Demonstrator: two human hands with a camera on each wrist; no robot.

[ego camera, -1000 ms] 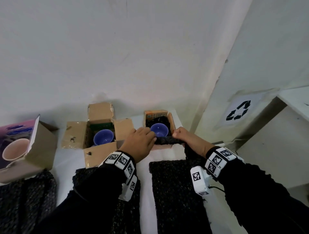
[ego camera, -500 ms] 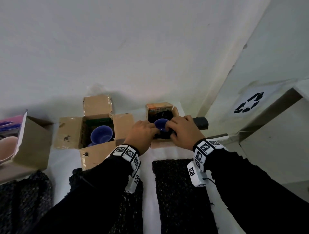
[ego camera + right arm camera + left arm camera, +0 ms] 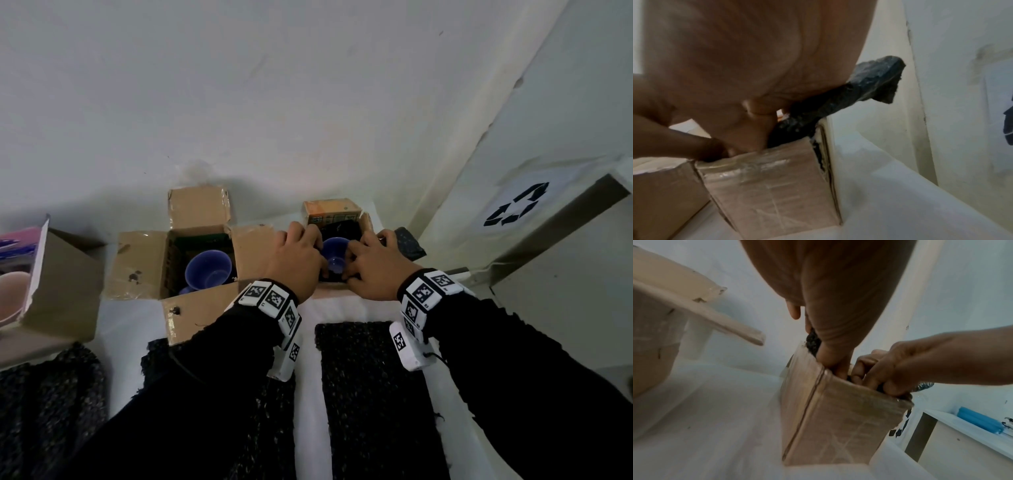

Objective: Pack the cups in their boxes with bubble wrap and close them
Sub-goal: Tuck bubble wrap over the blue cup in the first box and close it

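A small cardboard box [image 3: 330,214] stands at the back of the table with a blue cup [image 3: 335,251] inside. Black bubble wrap [image 3: 409,241] lines the box around the cup, and one end sticks out over the right wall. My left hand [image 3: 299,255] reaches in at the left side, fingers curled down onto the wrap [image 3: 813,340]. My right hand [image 3: 375,265] curls over the near right corner and pushes the wrap [image 3: 869,84] into the box [image 3: 772,186]. The fingertips of both hands are hidden inside the box [image 3: 838,421].
To the left, a bigger open box [image 3: 144,263] holds another blue cup [image 3: 207,274]. Further left, a third box [image 3: 65,291] holds a pink cup [image 3: 12,301]. Black wrap sheets [image 3: 370,394] lie on the near table. A wall stands close behind and a cabinet [image 3: 561,284] to the right.
Both hands moved from the box's near edge into its opening, drawing the wrap strip in around the cup. The strip's right end now sticks out past the box.
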